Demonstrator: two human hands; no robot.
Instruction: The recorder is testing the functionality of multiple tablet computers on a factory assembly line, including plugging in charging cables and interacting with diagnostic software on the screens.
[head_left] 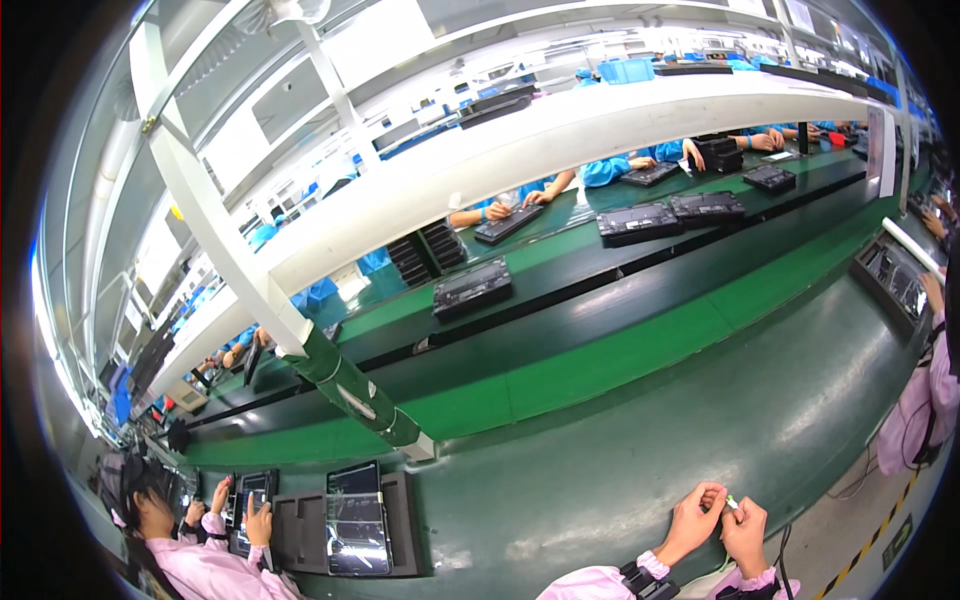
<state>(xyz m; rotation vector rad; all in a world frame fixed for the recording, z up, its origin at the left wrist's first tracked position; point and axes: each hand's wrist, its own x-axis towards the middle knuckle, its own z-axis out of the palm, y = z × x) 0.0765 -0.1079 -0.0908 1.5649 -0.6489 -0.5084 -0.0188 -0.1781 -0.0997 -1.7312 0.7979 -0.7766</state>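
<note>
Over the green bench top, my left hand (693, 522) and my right hand (744, 537) meet with bent fingers. A small green-and-white piece (732, 502) shows between their fingertips. My right hand pinches it; its kind is too small to make out. The left fingertips are pressed together beside it, and whatever they grip is hidden. Both forearms wear pink sleeves, with a dark band (645, 580) around the left one. A pale green cord (722, 570) runs down by my right wrist.
On the bench at left, a dark foam tray (402, 520) holds a glossy black panel (357, 530); a person in pink works beside it. Beyond a post (340, 385), a conveyor (560, 340) carries black device housings (472, 287). Another person handles a framed unit (890, 275) at far right.
</note>
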